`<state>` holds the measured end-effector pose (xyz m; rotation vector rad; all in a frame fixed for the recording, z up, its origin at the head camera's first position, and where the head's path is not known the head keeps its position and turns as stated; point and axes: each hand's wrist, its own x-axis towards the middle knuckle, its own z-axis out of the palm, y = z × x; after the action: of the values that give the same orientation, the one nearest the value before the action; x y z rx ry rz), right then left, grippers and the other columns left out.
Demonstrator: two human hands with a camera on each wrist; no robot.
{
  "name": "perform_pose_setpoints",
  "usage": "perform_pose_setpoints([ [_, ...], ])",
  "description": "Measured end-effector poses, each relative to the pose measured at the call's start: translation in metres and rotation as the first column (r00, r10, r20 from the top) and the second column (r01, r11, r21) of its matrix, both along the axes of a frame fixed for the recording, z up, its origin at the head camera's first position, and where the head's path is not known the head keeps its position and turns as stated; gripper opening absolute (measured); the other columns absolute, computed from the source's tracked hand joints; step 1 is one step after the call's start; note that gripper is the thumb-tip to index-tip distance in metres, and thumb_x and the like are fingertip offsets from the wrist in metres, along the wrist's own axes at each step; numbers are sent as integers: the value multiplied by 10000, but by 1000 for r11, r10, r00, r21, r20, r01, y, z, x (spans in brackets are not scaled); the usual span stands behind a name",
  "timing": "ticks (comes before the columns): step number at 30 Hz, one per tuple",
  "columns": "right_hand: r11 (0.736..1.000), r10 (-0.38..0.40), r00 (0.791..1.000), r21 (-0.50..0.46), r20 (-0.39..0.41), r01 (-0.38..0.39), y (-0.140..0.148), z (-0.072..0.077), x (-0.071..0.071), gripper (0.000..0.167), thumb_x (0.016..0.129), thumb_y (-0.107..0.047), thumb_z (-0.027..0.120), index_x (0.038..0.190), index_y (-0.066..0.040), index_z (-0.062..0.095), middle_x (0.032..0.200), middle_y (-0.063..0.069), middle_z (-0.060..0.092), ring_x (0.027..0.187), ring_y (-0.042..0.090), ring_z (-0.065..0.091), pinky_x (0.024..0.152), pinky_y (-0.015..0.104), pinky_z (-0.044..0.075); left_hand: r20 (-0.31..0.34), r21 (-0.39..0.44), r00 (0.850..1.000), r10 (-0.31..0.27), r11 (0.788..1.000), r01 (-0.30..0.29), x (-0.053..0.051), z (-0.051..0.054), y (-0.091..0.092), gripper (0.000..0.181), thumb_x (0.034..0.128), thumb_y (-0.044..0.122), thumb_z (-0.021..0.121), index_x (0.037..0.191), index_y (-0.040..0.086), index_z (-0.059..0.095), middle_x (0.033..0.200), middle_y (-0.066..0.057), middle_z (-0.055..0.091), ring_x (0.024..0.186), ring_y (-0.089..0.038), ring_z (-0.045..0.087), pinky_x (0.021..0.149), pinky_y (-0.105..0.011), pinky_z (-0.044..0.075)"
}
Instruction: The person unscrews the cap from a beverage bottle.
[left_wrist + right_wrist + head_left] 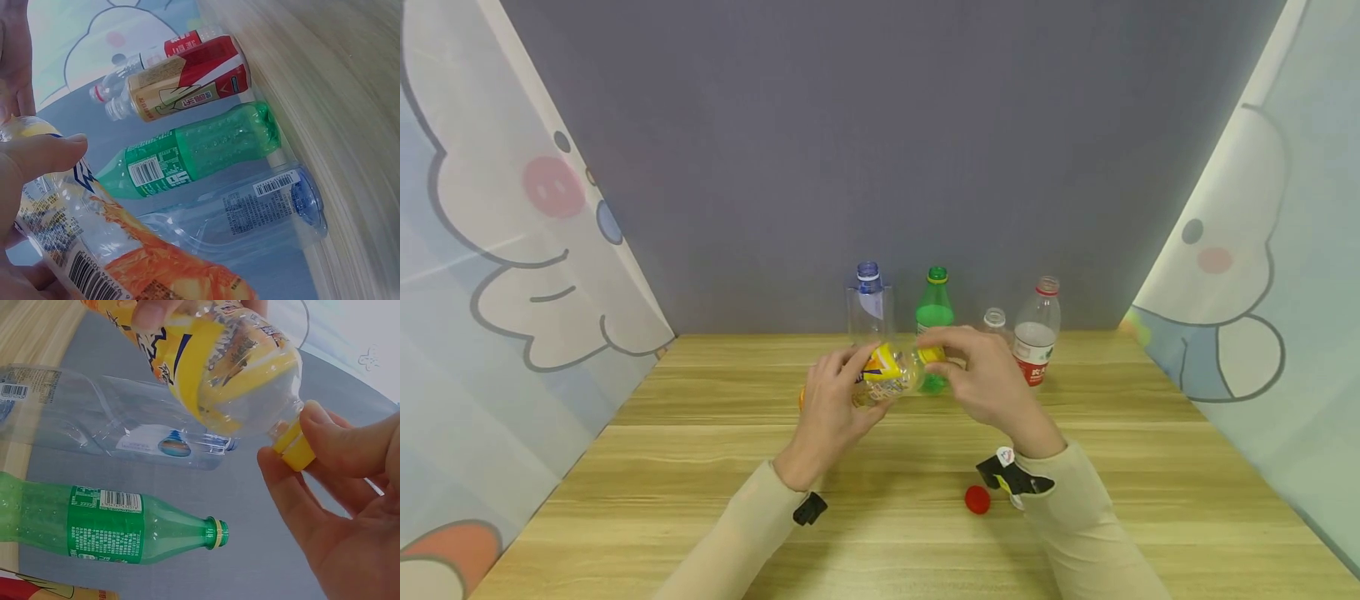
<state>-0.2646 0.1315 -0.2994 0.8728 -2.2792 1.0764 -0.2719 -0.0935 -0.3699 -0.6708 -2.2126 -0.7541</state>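
A clear bottle with a yellow and orange label (883, 367) is held tilted on its side above the table. My left hand (831, 404) grips it round the body, thumb across the label in the left wrist view. At its neck my right hand (988, 379) pinches the yellow cap (296, 447) between thumb and fingers. The cap sits on the bottle's mouth; whether it is threaded on, I cannot tell. Behind the hands stand a clear blue-necked bottle (868, 312) and a green bottle (935, 312), both uncapped.
Right of the green bottle stand a small clear-necked bottle with a red and gold label (190, 81) and a clear bottle with a red and white label (1035, 333). A red cap (977, 500) lies near my right wrist on the wooden table (700, 500). A grey panel (895, 150) rises behind.
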Motion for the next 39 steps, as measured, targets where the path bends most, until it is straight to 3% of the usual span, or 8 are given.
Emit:
perform_pose_setpoints([
  [7,999,41,996,-27,80,-38,0,0,0,317,876,10,764,1189,-3,717,1210,112,711,1139,283,667,915,406,571,-10,-19,1000,16,1000,-17,-1,0,0,814,678,181,969,1394,149,584,1206,-130,624,1063,-332,579,858,-455,426],
  [13,989,-95,982,-97,166,112,-3,2,-1,367,962,-262,722,1264,-57,685,1122,93,739,994,246,711,839,427,589,-23,-20,999,25,999,-26,-1,-1,-1,806,684,192,967,1390,123,585,1213,-136,624,1075,-342,581,867,-467,432],
  [18,968,-225,950,-59,216,242,-4,2,0,436,967,-451,669,1096,-41,744,782,26,732,672,169,681,651,382,544,-45,-28,999,21,999,-22,0,-1,0,803,678,188,969,1381,141,584,1208,-135,624,1072,-346,580,869,-478,437],
  [21,971,-206,930,-55,304,233,-5,2,1,471,957,-501,665,954,-40,755,637,26,673,525,170,634,544,360,532,-60,-39,998,15,999,-17,0,-1,0,807,669,178,974,1375,137,586,1205,-137,624,1064,-348,580,873,-487,443],
  [25,976,-151,903,-83,402,200,-6,2,2,450,950,-481,687,877,-39,732,611,58,650,475,200,626,472,360,546,-74,-49,997,12,999,-15,0,-1,1,807,659,172,979,1365,126,592,1204,-139,625,1052,-344,579,862,-481,446],
  [28,980,-136,906,-78,401,181,-5,2,3,411,959,-431,694,900,-25,719,620,50,638,480,199,616,470,351,539,-88,-55,996,16,998,-21,0,-2,1,806,653,167,981,1359,119,594,1200,-138,627,1044,-341,580,846,-471,446],
  [35,993,-117,939,6,324,122,-3,3,3,332,980,-376,678,1017,-50,724,576,-12,582,487,154,549,492,312,423,-122,-54,992,23,998,-30,-1,-2,1,805,641,152,983,1347,111,600,1186,-137,624,1032,-349,587,834,-470,443],
  [39,995,-99,947,24,307,96,-2,3,4,289,980,-326,686,1087,-60,722,617,-5,599,533,151,552,530,326,447,-121,-54,992,29,998,-36,-2,-3,1,805,636,151,984,1346,111,606,1185,-133,622,1034,-349,586,833,-471,441],
])
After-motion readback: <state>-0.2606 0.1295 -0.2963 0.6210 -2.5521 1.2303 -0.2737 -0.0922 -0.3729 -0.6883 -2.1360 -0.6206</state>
